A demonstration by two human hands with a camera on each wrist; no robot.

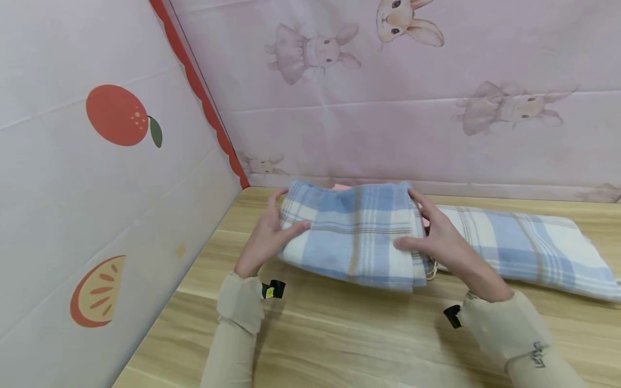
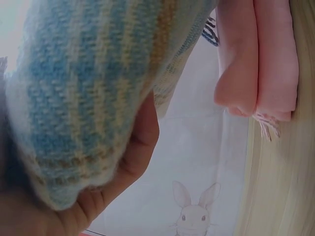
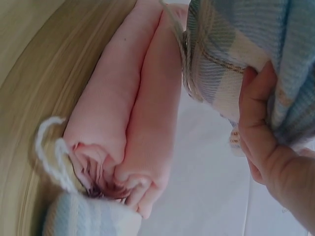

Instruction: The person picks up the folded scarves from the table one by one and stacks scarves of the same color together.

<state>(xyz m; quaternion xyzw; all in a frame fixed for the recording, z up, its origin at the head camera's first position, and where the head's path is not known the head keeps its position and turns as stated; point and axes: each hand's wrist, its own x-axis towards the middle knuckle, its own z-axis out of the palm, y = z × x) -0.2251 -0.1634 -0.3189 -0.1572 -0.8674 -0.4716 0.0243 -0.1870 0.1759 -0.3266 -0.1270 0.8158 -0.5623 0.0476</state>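
Observation:
A folded blue-and-white plaid scarf (image 1: 349, 231) with tan stripes is held up in front of me, its lower edge raised off the table. My left hand (image 1: 267, 237) grips its left end, thumb on the near face and fingers behind. At the other end my right hand (image 1: 448, 245) pinches the scarf in the same way. The right wrist view shows its thumb side and fingers on the plaid cloth (image 3: 216, 69), with a loose fringe. Behind hangs a view of a pink scarf (image 3: 118, 98), rolled up and lying on the table, mostly hidden in the head view.
Another plaid scarf (image 1: 524, 248), folded long, lies on the right of the wooden table (image 1: 335, 339). A pink wall sheet (image 1: 388, 134) with printed rabbits rises at the back. On the left stands a white wall sheet (image 1: 160, 178) with fruit prints.

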